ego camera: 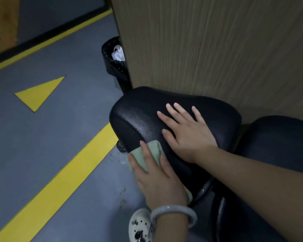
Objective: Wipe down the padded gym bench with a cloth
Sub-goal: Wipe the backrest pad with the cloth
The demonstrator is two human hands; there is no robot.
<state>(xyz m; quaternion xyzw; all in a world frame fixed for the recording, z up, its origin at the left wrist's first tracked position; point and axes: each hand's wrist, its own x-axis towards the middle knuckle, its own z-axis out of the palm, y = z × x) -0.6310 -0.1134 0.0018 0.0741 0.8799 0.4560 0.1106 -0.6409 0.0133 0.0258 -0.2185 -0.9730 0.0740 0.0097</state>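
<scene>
A black padded bench pad point(138, 116) fills the middle of the view, with a second black pad point(278, 137) to its right. A pale green cloth point(152, 154) lies against the near left side of the pad. My left hand point(157, 177), a grey bangle on its wrist, presses the cloth to the pad with straight fingers. My right hand point(184, 131) rests flat on top of the pad, fingers spread. Part of the cloth is hidden under my left palm.
A wood-grain panel point(217, 46) stands right behind the bench. A black lined waste bin point(114, 56) sits at the panel's left edge. Grey floor with yellow lines point(63, 175) and a yellow triangle point(38, 93) spreads left. My white shoe point(140, 224) is below.
</scene>
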